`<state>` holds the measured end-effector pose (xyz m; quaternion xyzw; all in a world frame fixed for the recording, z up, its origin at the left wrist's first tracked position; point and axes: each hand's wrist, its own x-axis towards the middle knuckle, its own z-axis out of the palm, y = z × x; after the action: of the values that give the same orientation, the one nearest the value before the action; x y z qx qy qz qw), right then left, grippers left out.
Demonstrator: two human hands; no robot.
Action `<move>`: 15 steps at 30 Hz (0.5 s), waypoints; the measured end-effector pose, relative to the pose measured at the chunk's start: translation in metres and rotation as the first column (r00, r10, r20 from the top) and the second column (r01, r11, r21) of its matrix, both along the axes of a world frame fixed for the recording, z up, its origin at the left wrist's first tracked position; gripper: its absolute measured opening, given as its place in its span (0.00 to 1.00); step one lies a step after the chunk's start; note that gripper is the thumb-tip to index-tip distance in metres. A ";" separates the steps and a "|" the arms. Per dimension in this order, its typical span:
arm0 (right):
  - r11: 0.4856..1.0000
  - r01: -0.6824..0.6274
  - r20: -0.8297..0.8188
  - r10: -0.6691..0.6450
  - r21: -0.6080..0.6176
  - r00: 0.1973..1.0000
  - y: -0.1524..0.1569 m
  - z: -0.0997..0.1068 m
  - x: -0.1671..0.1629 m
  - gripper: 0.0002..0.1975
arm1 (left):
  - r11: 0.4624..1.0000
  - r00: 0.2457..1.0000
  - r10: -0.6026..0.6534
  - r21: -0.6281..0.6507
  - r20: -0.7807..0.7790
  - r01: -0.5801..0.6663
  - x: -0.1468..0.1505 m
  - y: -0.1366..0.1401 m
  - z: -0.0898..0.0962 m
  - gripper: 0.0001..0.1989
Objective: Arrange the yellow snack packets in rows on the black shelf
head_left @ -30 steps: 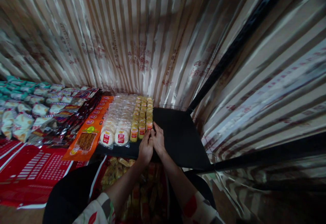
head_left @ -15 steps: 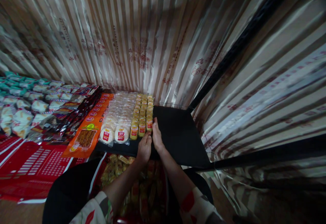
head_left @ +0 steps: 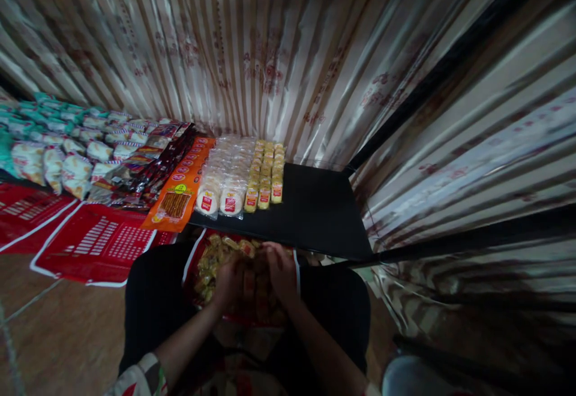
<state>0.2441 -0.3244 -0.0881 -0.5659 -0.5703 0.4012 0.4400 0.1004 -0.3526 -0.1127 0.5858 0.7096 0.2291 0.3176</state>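
Both hands are down at the open red bag (head_left: 186, 273) on my lap, which is full of small yellow-wrapped snack packets (head_left: 209, 264). My left hand (head_left: 227, 282) is among the packets, its fingers lost in shadow and blur. At the bag's right side, my right hand (head_left: 282, 273) has its fingers stretched over the packets; no grip on one is visible. Above the hands, rows of yellow snack packets (head_left: 264, 195) stand on the black shelf (head_left: 315, 204), beside clear-wrapped white round crackers (head_left: 230, 203).
Left of the crackers lie an orange snack bag (head_left: 173, 204), dark red packets (head_left: 157, 171) and white packets (head_left: 74, 174). Red bags (head_left: 99, 240) hang off the shelf's front. Striped curtain (head_left: 270, 42) runs behind, with a black post (head_left: 405, 108) at right.
Both hands have left the front of the right yellow row and moved down into the bag on my lap. The view has shifted, so the shelf appears higher.
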 end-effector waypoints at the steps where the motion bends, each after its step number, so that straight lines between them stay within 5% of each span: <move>1: 0.995 -0.085 0.108 0.090 -0.053 0.990 -0.011 -0.009 -0.005 0.13 | 0.999 0.998 0.021 -0.034 -0.064 -0.023 -0.010 -0.004 -0.005 0.14; 4: 0.951 -0.211 0.331 0.279 -0.225 0.902 -0.037 -0.036 -0.019 0.12 | 0.991 0.977 -0.014 -0.133 -0.211 -0.015 -0.033 -0.012 -0.015 0.13; 7: 0.926 -0.273 0.456 0.368 -0.262 0.810 -0.052 -0.054 -0.028 0.14 | 0.966 0.947 -0.159 -0.243 -0.281 0.091 -0.044 -0.019 -0.017 0.12; 15: 0.954 -0.112 0.606 0.265 -0.279 0.750 -0.048 -0.065 -0.017 0.20 | 0.950 0.935 -0.285 -0.194 -0.210 0.246 -0.013 -0.034 -0.018 0.16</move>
<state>0.2267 -0.3720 -0.1528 -0.6530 -0.6908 0.2900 0.1107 0.0875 -0.3867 -0.1310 0.6712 0.6728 0.0538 0.3066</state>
